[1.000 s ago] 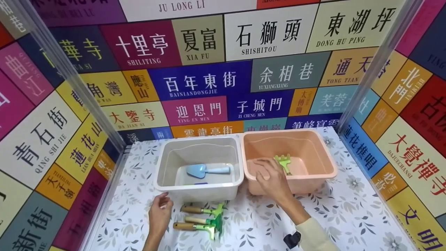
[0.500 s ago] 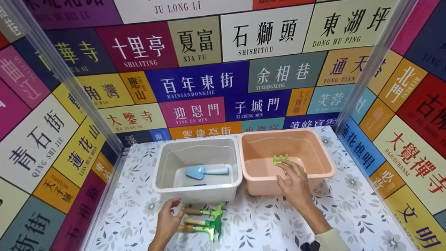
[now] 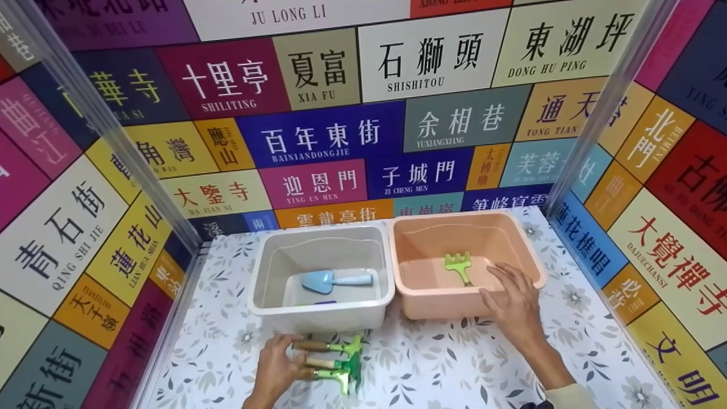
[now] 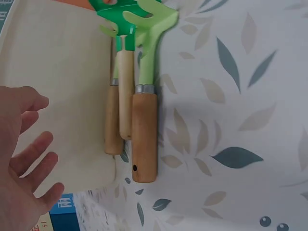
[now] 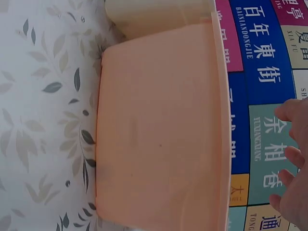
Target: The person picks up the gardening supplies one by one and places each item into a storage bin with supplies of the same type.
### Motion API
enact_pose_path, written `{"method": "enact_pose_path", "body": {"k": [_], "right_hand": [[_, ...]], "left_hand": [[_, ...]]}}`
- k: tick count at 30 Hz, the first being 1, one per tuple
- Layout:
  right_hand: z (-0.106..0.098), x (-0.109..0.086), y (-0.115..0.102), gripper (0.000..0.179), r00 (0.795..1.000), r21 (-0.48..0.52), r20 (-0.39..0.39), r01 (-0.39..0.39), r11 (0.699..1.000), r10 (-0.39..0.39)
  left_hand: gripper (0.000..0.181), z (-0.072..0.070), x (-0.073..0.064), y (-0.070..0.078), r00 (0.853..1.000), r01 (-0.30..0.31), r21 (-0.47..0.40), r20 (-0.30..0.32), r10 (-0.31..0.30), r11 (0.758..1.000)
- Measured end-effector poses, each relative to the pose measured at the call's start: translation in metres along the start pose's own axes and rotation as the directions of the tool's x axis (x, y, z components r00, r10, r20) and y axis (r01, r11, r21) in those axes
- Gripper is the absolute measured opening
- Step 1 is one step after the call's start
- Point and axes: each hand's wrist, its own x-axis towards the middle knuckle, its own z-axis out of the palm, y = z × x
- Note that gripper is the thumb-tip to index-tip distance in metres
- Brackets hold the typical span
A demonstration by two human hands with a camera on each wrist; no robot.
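My left hand (image 3: 278, 363) hovers at the handle ends of three small garden tools (image 3: 338, 360) with wooden handles and green heads. In the left wrist view its fingers (image 4: 36, 161) are spread and slightly bent, apart from the wooden handles (image 4: 144, 137). Over the front right rim of the orange bin (image 3: 409, 298) is my right hand (image 3: 514, 298), its fingers loosely bent with nothing held. A light green hand rake (image 3: 458, 266) lies inside that bin, prongs toward the back. The right wrist view shows the right hand's fingertips (image 5: 286, 156) at the right edge.
A grey-white bin (image 3: 318, 318) stands against the orange bin's left side. It holds a blue trowel (image 3: 324, 280) and a mostly hidden purple piece (image 3: 325, 303). The floral-covered table (image 3: 431, 369) is bounded by walls covered in coloured name signs (image 3: 324, 130).
My right hand has moved right, across the green rake, to the bin's front right rim. My left hand has moved right to the tool handles. The rake still lies in the orange bin.
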Motion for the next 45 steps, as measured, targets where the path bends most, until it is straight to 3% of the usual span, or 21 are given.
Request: {"method": "enact_pose_path", "body": {"k": [3,5,9,12,19,21,26,34,45], "right_hand": [[-0.006,0.000,0.008,0.056,1.000,-0.023,0.017,-0.026,0.999,0.026],[-0.010,0.000,0.013,0.057,0.998,-0.047,0.029,-0.053,0.998,0.054],[-0.017,-0.001,0.020,0.058,0.994,-0.082,0.041,-0.102,0.991,0.106],[-0.021,0.000,0.024,0.058,0.990,-0.092,0.054,-0.125,0.988,0.130],[-0.029,0.003,0.032,0.065,0.977,-0.102,0.103,-0.177,0.979,0.188],[-0.032,0.004,0.035,0.067,0.968,-0.122,0.129,-0.200,0.972,0.216],[-0.036,0.004,0.045,0.073,0.934,-0.174,0.203,-0.262,0.949,0.295],[-0.039,0.006,0.060,0.076,0.889,-0.132,0.243,-0.365,0.921,0.387],[-0.038,0.007,0.070,0.085,0.801,-0.105,0.264,-0.530,0.841,0.538]], "left_hand": [[0.028,0.003,-0.003,-0.003,0.999,-0.041,0.053,0.033,0.040,0.998],[0.030,0.004,-0.004,-0.006,0.994,-0.052,0.047,0.100,0.047,0.998],[0.041,0.005,-0.003,-0.012,0.959,-0.056,-0.060,0.274,0.070,0.997],[0.049,0.005,-0.001,-0.017,0.931,-0.080,-0.129,0.344,0.120,0.988],[0.039,0.011,-0.004,-0.024,0.891,-0.205,-0.251,0.352,0.286,0.946],[0.030,0.012,-0.005,-0.026,0.888,-0.244,-0.198,0.348,0.301,0.949],[0.020,0.014,-0.006,-0.028,0.901,-0.312,0.015,0.322,0.291,0.950],[0.016,0.020,-0.009,-0.029,0.884,-0.390,0.105,0.319,0.341,0.915],[0.017,0.021,-0.005,-0.028,0.865,-0.405,0.185,0.396,0.309,0.896]]}}
